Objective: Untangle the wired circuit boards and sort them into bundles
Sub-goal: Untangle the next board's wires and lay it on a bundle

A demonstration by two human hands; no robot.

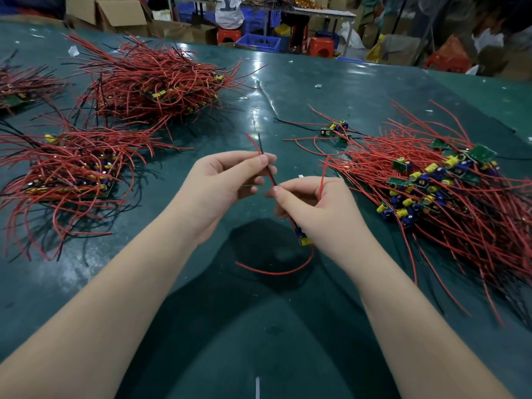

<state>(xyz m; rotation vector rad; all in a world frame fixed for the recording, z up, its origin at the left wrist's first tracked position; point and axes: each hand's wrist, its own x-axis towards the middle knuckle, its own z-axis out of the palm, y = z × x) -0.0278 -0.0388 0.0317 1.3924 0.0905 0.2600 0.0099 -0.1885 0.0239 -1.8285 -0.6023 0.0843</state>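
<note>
Holding one wired board (302,237) off the green table (331,90), both hands mid-frame. Left hand (227,182) pinches the red-and-black wire pair (269,175) between thumb and forefinger, other fingers loosely curled. Right hand (312,201) pinches the same pair lower down, and the board hangs under its palm, mostly hidden; only the blue and yellow parts show. One spare red lead (276,270) loops down at 6 o'clock of the right hand, another rises past its knuckles.

Unsorted tangle (449,197) sits at 3 o'clock, boards and wires crossing. Finished bundles lie at 9 o'clock (69,174) and 11 o'clock (161,84), with another partly cut off at the left edge.

Step in hand, as I read it: straightening this unit's leads before it joins a bundle.

How to do it well:
- keep the right pinch fixed as anchor, slide the left toward the wire tips
- light pressure; the solder joints at the board likely won't like a hard tug
- gather the loose red loop in with the pair first, otherwise it may snag the pile
- lay it down board-end matched to the bundle, wires fanning the same way
</note>
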